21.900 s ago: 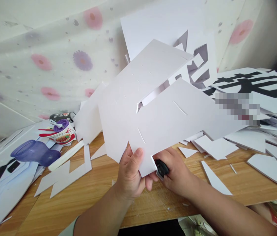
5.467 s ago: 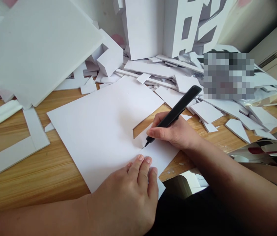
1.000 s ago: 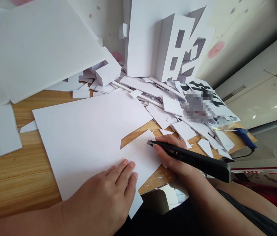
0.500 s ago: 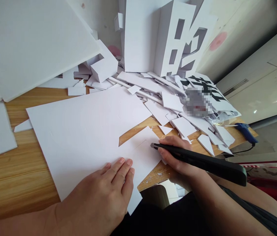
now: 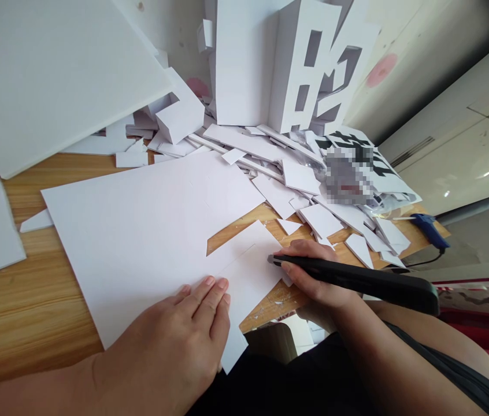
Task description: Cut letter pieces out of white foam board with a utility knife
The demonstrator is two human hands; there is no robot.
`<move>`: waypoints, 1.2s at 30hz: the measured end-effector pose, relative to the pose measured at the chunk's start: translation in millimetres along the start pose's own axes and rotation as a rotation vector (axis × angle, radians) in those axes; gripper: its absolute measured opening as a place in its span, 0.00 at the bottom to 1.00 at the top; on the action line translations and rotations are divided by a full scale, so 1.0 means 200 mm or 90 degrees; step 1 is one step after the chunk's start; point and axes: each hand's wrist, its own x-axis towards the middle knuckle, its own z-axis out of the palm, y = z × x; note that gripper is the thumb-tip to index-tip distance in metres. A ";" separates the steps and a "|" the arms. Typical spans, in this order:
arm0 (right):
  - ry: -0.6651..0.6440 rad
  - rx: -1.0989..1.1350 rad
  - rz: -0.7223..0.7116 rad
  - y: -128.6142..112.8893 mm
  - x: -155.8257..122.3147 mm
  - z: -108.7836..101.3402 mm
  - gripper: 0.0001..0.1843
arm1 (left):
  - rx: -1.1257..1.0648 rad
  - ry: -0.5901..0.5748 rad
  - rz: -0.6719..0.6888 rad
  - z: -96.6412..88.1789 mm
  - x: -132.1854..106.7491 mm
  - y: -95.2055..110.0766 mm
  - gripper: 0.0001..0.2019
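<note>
A large white foam board sheet (image 5: 140, 231) lies flat on the wooden table (image 5: 19, 312), with a notch cut out of its right side. My left hand (image 5: 179, 341) presses flat on the sheet's near corner, fingers stretched out together. My right hand (image 5: 314, 277) grips a black utility knife (image 5: 357, 280), held low and nearly level. Its tip rests at the sheet's right edge, at the end of a thin cut line.
White offcuts (image 5: 322, 222) are heaped at the back and right of the table. Cut-out board letters (image 5: 309, 69) stand upright behind them. A big white board (image 5: 54, 81) leans at the top left. A blue glue gun (image 5: 429, 228) lies at the table's right corner.
The knife has drawn back to the right along the cut line to the sheet's edge. My left hand stays pressed on the sheet.
</note>
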 end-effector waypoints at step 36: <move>-0.053 0.343 0.320 -0.24 -0.02 0.20 0.11 | 0.004 -0.072 0.146 -0.12 -0.06 0.10 0.18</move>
